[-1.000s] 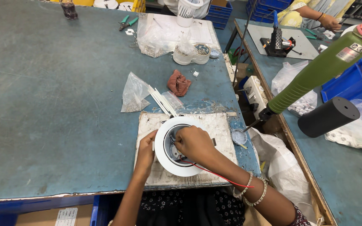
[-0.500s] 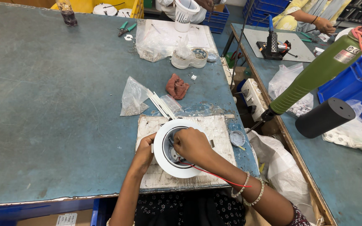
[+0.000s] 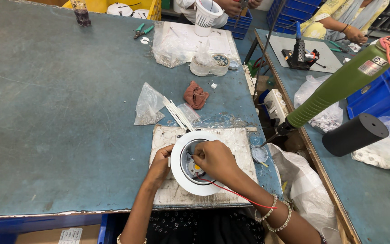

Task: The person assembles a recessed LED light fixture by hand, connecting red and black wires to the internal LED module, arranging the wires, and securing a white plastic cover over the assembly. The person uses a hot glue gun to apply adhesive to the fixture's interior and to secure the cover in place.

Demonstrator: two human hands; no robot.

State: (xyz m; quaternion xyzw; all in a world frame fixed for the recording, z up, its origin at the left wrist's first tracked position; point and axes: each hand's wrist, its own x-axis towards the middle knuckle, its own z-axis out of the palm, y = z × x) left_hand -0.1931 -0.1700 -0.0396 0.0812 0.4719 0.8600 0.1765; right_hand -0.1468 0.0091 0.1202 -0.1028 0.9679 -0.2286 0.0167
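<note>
Now we work on a round white downlight housing (image 3: 190,183) that lies on a worn white pad (image 3: 240,149) at the near edge of the blue-green table (image 3: 59,113). Our left hand (image 3: 160,163) pinches the left rim of the housing between thumb and fingers and keeps it flat. Our right hand (image 3: 214,159) is over the opening, fingertips pressed together on something small inside; what it is exactly we cannot tell, because the hand covers it. A thin red wire (image 3: 238,194) runs from the housing toward our right wrist. To do this well, we think the left hand should hold the rim firmly so the housing does not turn, and the right fingers should move gently, without pulling the red wire tight. Just right of the pad lies a small clear dish (image 3: 259,154), and over it hangs a green electric screwdriver (image 3: 339,88). Farther away lie a reddish cloth (image 3: 195,95) and a clear plastic bag (image 3: 148,106).
</note>
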